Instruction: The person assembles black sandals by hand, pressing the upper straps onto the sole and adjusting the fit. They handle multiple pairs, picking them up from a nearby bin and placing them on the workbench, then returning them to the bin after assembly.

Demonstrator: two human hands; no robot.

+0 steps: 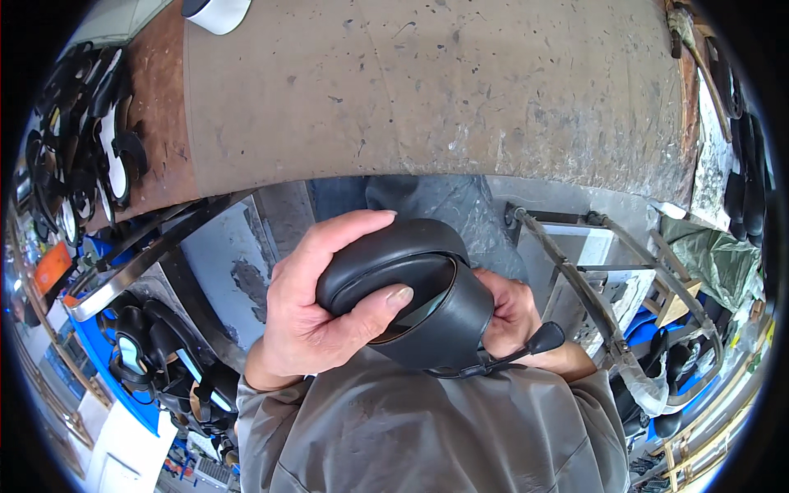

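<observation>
A black leather sandal (448, 329) with a broad smooth band and a thick rounded edge is held up in front of my body. My left hand (308, 308) grips its left side, with the fingers around the outside and the thumb pressed at the inner opening. Its right side is held by my right hand (509, 312), whose fingers are bent and partly hidden behind the band. A thin black strap (526, 349) with a wider, rounded end sticks out at the lower right, across my right wrist. Inside the opening a pale, shiny patch shows.
Ahead lies a worn brown worktable (427, 90) spotted with dark marks. Many black and white shoe parts (90, 131) are piled at its left end. Metal frames (575, 279) stand on both sides, with more black sandals (164, 353) in a blue bin at the left.
</observation>
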